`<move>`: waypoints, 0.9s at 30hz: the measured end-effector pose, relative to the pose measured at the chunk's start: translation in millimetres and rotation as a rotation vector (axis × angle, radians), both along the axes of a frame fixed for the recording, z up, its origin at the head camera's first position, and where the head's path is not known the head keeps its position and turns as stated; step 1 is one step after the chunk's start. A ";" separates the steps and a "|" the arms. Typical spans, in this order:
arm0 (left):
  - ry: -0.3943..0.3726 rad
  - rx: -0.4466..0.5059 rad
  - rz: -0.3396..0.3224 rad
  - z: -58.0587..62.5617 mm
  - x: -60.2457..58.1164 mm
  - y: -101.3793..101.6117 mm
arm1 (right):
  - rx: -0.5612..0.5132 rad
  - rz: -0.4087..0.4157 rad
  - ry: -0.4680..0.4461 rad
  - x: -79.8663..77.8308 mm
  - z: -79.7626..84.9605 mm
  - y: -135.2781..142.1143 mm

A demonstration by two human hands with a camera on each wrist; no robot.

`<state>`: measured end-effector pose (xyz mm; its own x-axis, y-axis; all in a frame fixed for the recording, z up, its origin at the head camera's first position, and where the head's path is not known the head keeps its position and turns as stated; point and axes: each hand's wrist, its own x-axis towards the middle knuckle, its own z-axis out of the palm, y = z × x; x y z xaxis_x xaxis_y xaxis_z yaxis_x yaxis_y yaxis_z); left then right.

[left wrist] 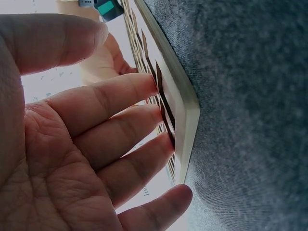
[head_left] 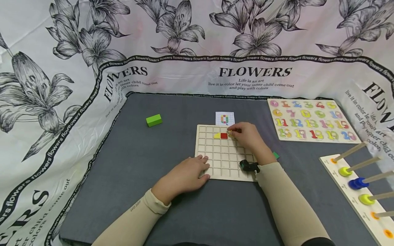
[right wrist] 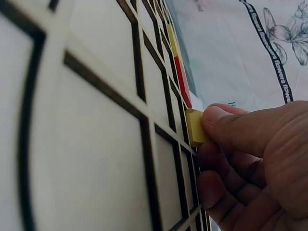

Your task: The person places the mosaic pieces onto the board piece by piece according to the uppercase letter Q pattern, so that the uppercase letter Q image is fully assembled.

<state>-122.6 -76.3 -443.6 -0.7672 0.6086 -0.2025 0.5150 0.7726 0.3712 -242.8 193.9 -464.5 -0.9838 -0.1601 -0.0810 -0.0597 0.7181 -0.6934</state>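
A wooden grid board [head_left: 217, 164] lies on the grey table. Near its far edge, a yellow tile [head_left: 217, 135] and a red tile [head_left: 224, 136] sit side by side in the grid. Just right of the red one, my right hand [head_left: 247, 138] pinches another yellow tile [right wrist: 195, 127] between thumb and fingers, right at the board's surface. My left hand [head_left: 186, 174] rests its extended fingers on the board's near left edge, with nothing in its grasp. Behind the board is a small white card [head_left: 219, 118] printed with a ring of coloured squares on a grid.
A green block [head_left: 154, 120] lies at the left. At the back right is a number board [head_left: 277, 134], and in front of it a peg board [head_left: 338, 176] with coloured rings. Part of a green piece [head_left: 276, 155] shows beside the right forearm.
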 end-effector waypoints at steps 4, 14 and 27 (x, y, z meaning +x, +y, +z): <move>-0.002 0.000 -0.002 1.4 0.5 0.1 | 0.022 0.012 0.006 0.4 -0.6 -0.7; -0.008 0.001 0.007 3.9 2.1 0.1 | 0.064 0.096 0.004 2.3 1.2 -0.5; -0.005 0.006 0.008 2.1 2.2 -0.3 | 0.033 0.068 -0.016 3.2 3.7 0.7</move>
<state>-120.5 -76.6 -441.4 -0.7706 0.6041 -0.2029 0.5072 0.7742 0.3787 -239.6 194.6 -460.8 -0.9692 -0.2234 -0.1033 -0.0979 0.7350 -0.6710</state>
